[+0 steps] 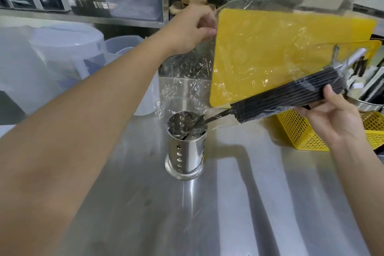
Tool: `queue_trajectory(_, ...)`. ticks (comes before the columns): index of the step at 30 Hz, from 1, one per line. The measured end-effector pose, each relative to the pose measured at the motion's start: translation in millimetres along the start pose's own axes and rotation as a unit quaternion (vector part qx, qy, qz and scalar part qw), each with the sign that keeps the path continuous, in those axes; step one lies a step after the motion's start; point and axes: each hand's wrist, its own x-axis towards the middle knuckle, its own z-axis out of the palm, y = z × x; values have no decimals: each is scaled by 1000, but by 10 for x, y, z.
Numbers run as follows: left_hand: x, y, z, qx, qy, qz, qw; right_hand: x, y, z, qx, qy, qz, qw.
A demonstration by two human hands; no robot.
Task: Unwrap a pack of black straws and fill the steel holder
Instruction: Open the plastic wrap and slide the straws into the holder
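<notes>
Mid-unwrap, filling barely begun. Pinches the clear wrap (259,33) high with the left hand (193,29); grips the black straws (291,93) in the curled right hand (332,114), tilted toward the steel holder (186,147), a few tips inside. Next, probably: strip wrap fully, tip bundle upright.

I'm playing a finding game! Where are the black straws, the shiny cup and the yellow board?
black straws (286,97): head camera, middle of the bundle.
shiny cup (187,151): head camera, its side wall with the holes.
yellow board (249,33): head camera, upper part of its flat face.
</notes>
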Motion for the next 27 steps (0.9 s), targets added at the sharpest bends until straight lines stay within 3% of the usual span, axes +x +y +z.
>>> queue_trajectory(22, -92, -202, -44, -29, 62, -11, 998, 142, 14, 213, 39, 61, -14, 997)
queue_trajectory(27, -114, -279, -55, -48, 75, -12, 996, 148, -25, 325, 99, 117, -29, 988)
